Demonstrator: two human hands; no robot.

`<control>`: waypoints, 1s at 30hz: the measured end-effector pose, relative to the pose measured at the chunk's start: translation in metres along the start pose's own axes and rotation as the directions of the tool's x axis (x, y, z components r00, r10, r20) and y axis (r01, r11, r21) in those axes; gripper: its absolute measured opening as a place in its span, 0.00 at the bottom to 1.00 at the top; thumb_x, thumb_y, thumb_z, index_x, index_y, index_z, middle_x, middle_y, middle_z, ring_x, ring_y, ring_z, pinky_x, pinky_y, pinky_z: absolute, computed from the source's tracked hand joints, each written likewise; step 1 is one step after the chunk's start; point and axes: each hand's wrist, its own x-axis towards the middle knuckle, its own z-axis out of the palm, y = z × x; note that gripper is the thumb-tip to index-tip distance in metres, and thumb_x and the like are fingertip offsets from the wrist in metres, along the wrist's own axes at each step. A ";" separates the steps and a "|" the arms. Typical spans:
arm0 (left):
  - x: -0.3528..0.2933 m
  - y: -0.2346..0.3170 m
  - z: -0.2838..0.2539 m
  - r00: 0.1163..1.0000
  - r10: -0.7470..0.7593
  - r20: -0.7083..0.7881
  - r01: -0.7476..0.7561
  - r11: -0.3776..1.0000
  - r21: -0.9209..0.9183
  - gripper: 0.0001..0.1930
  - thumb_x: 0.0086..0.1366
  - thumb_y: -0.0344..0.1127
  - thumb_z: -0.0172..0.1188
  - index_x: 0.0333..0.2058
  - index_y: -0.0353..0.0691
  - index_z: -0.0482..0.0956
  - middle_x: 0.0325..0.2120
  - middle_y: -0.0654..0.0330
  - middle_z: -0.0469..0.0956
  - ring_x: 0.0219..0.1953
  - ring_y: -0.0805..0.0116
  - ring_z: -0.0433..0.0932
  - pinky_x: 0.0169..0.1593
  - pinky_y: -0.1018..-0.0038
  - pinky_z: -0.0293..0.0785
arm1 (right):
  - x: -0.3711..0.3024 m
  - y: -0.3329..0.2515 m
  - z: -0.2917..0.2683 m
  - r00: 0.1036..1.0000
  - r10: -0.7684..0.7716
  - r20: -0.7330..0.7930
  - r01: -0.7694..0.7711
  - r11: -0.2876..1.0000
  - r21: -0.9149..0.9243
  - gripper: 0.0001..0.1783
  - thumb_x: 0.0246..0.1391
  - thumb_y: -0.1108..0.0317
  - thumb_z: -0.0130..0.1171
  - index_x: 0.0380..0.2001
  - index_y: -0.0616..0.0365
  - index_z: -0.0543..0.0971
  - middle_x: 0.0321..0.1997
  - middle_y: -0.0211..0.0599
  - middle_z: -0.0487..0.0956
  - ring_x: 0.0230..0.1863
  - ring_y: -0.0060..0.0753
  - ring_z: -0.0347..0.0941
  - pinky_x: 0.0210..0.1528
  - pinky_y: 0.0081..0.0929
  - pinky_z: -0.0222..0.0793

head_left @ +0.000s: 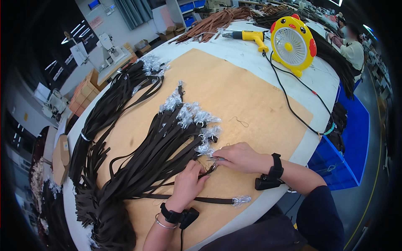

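My left hand (189,183) pinches a dark brown strap (208,170) close to its end, above the tan paper on the table. Fingers closed, my right hand (240,158) meets that strap end from the right. It grips a small slim metal tool (216,159) that looks like thread snips, mostly covered by the fingers. Beyond my left hand lies a large fanned bundle of dark straps (155,146), their ends wrapped in clear plastic (190,115). A single strap (213,201) with a plastic-wrapped end stretches to the right, nearer me than my hands.
Another strap bundle (106,100) lies at the left. A yellow heat gun (251,37) and a chick-shaped fan (291,46) stand at the back, with a black cable (289,104) down the right side. Blue bins (349,163) sit beyond the table's right edge. A person (351,50) sits far right.
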 end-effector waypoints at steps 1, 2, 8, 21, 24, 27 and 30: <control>-0.003 0.001 0.001 1.000 0.010 -0.004 -0.011 0.995 -0.094 0.10 0.56 0.31 0.69 0.34 0.36 0.78 0.35 0.55 0.76 0.34 0.53 0.80 0.36 0.64 0.76 | -0.001 0.002 0.002 1.000 0.003 0.000 -0.003 1.000 0.006 0.14 0.58 0.63 0.59 0.46 0.54 0.80 0.34 0.44 0.83 0.37 0.47 0.80 0.39 0.41 0.74; -0.006 0.003 0.001 1.000 -0.025 0.011 0.026 0.993 -0.118 0.09 0.56 0.29 0.68 0.34 0.36 0.78 0.34 0.55 0.76 0.35 0.55 0.79 0.38 0.65 0.75 | -0.003 0.005 0.003 0.999 0.034 0.029 -0.034 0.999 0.024 0.15 0.57 0.61 0.61 0.46 0.53 0.80 0.34 0.44 0.83 0.37 0.48 0.80 0.39 0.42 0.74; -0.003 -0.004 -0.004 0.995 0.101 0.006 -0.099 0.984 -0.148 0.10 0.54 0.24 0.67 0.35 0.36 0.78 0.44 0.55 0.78 0.49 0.52 0.75 0.51 0.62 0.72 | 0.000 0.014 0.002 0.992 0.115 0.048 -0.122 0.979 0.165 0.16 0.57 0.56 0.62 0.45 0.51 0.81 0.33 0.44 0.83 0.37 0.49 0.80 0.41 0.44 0.73; -0.012 -0.002 -0.003 0.995 0.096 -0.003 -0.096 0.994 -0.052 0.11 0.51 0.29 0.72 0.35 0.42 0.86 0.59 0.41 0.70 0.61 0.44 0.67 0.63 0.59 0.65 | 0.029 0.002 -0.017 0.976 0.124 0.178 -0.110 0.990 -0.084 0.17 0.65 0.49 0.54 0.39 0.53 0.76 0.27 0.43 0.80 0.33 0.50 0.79 0.34 0.44 0.70; -0.012 -0.001 -0.004 0.995 0.100 -0.002 -0.100 0.993 -0.059 0.11 0.50 0.30 0.72 0.36 0.42 0.86 0.58 0.39 0.70 0.61 0.43 0.67 0.63 0.59 0.65 | 0.038 0.008 -0.006 0.985 0.084 0.153 -0.088 0.996 0.021 0.16 0.61 0.52 0.58 0.36 0.55 0.76 0.26 0.42 0.81 0.33 0.51 0.79 0.34 0.47 0.71; -0.014 -0.004 -0.005 0.993 0.115 -0.003 -0.115 0.993 -0.036 0.12 0.50 0.29 0.72 0.36 0.43 0.87 0.58 0.39 0.70 0.61 0.43 0.67 0.63 0.59 0.65 | 0.042 0.001 -0.009 0.982 0.128 0.139 -0.143 0.984 0.105 0.16 0.60 0.52 0.59 0.37 0.54 0.76 0.28 0.42 0.81 0.34 0.49 0.80 0.36 0.45 0.72; -0.015 -0.007 -0.005 0.992 0.128 0.022 -0.127 0.991 -0.045 0.11 0.52 0.32 0.71 0.37 0.46 0.87 0.59 0.37 0.69 0.62 0.41 0.65 0.64 0.57 0.63 | 0.038 -0.009 -0.015 0.975 0.134 0.177 -0.151 0.985 0.083 0.17 0.63 0.49 0.56 0.37 0.52 0.74 0.25 0.41 0.79 0.31 0.50 0.78 0.32 0.43 0.70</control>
